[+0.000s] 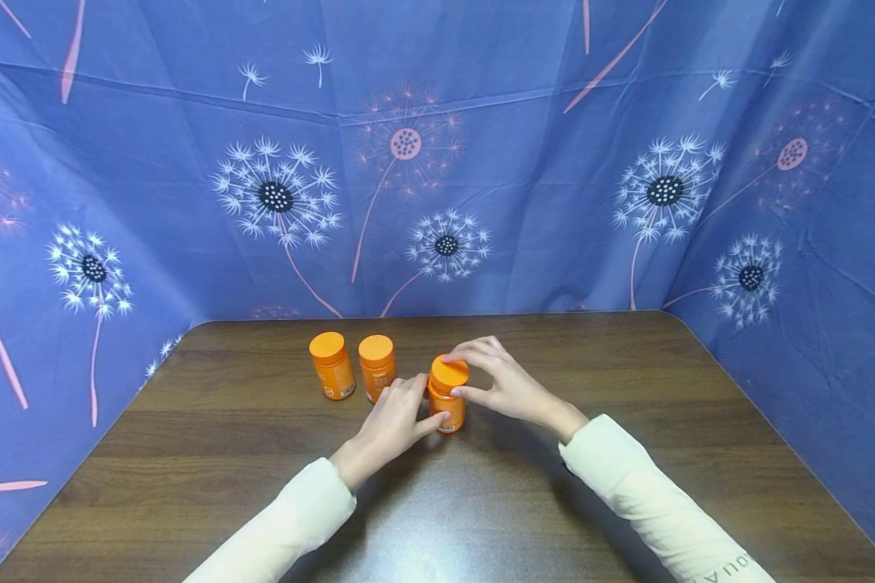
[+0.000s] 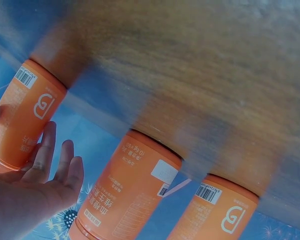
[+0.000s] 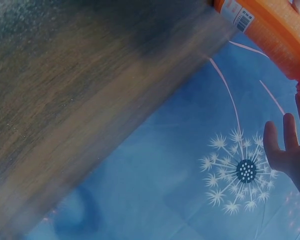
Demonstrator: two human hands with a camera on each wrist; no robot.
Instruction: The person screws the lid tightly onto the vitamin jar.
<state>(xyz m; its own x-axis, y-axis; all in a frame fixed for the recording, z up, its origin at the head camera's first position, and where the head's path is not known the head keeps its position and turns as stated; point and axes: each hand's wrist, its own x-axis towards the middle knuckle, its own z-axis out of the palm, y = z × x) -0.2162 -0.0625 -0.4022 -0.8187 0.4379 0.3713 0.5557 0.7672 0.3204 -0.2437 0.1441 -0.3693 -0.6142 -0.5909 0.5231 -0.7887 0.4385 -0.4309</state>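
Three orange pill bottles with orange screw caps stand upright on the table. My left hand (image 1: 388,423) grips the body of the rightmost bottle (image 1: 452,410) from the left, its thumb across the front. On that bottle's cap (image 1: 448,372), my right hand (image 1: 514,390) holds the edge between thumb and fingers. The left wrist view shows the gripped bottle (image 2: 27,115) with a barcode and white print. Just left of my left hand stands the middle bottle (image 1: 377,368), partly hidden by it. Farther left is the third bottle (image 1: 333,368).
A brown wood-grain table (image 1: 211,453) carries the bottles near its back edge. Behind it and along both sides hangs a blue cloth (image 1: 525,227) printed with dandelions.
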